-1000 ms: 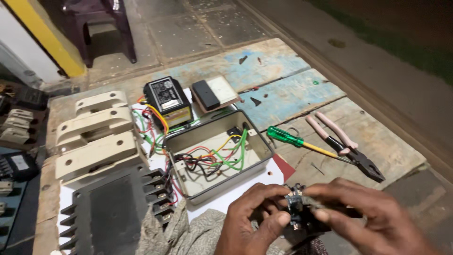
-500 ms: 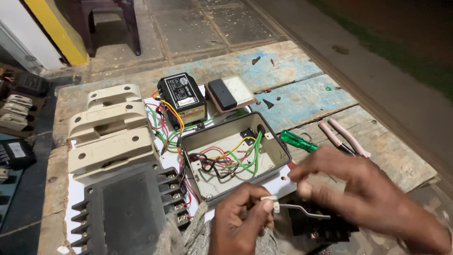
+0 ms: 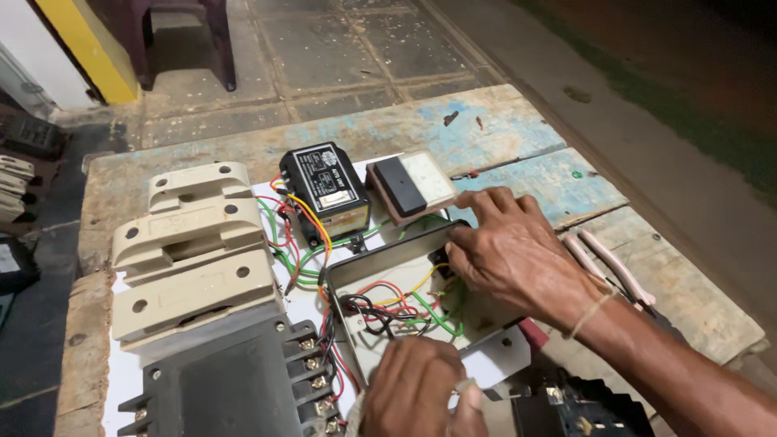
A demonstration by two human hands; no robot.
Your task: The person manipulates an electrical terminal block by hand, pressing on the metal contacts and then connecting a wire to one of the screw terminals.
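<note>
- My right hand (image 3: 518, 255) lies flat, fingers spread, over the open grey metal box (image 3: 380, 279) of tangled wires.
- My left hand (image 3: 417, 388), just below the box, pinches a pale strip.
- Behind the box: one black rectangular module (image 3: 324, 188).

Thread band (image 3: 589, 311) on right wrist

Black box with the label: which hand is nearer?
Right. The right hand lies over the far side of the open metal box, just right of the black box. The left hand is at the near edge, further away.
</note>
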